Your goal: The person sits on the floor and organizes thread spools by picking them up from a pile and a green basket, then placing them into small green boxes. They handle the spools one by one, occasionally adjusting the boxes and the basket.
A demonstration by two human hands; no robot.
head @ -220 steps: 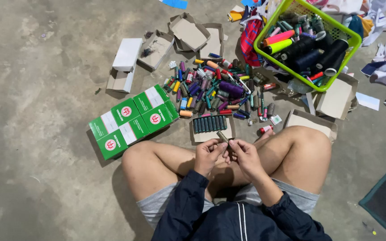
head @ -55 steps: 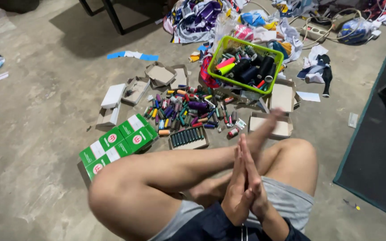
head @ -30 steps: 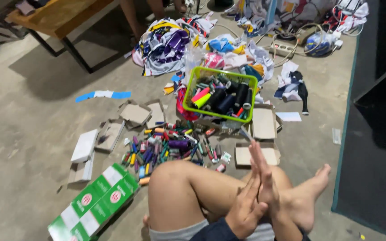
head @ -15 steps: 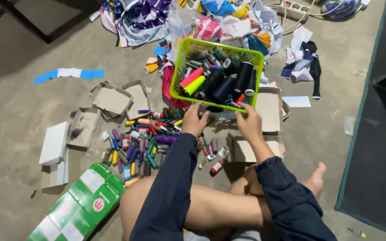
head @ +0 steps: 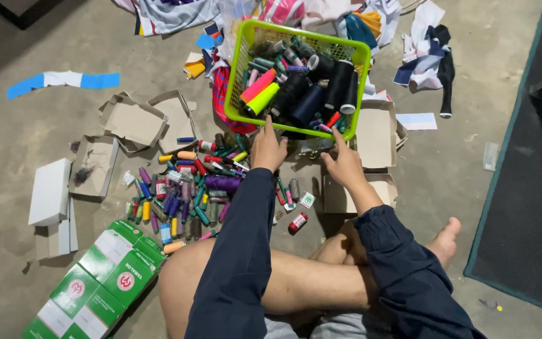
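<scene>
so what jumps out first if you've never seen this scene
The lime-green basket heaped with thread cones sits at top centre, and both hands reach its near rim: the left hand and right hand. Left of them, a bright scatter of small thread spools covers the concrete floor, with green boxes at lower left.

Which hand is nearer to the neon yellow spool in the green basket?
Left. The left hand reaches the basket's near rim just below the neon yellow spool; the right hand is off toward the basket's other near corner, farther away.

Single head-worn view, steeply downward and close over crossed legs, towards green basket [head: 238, 81] on concrete floor [head: 32, 37].
</scene>
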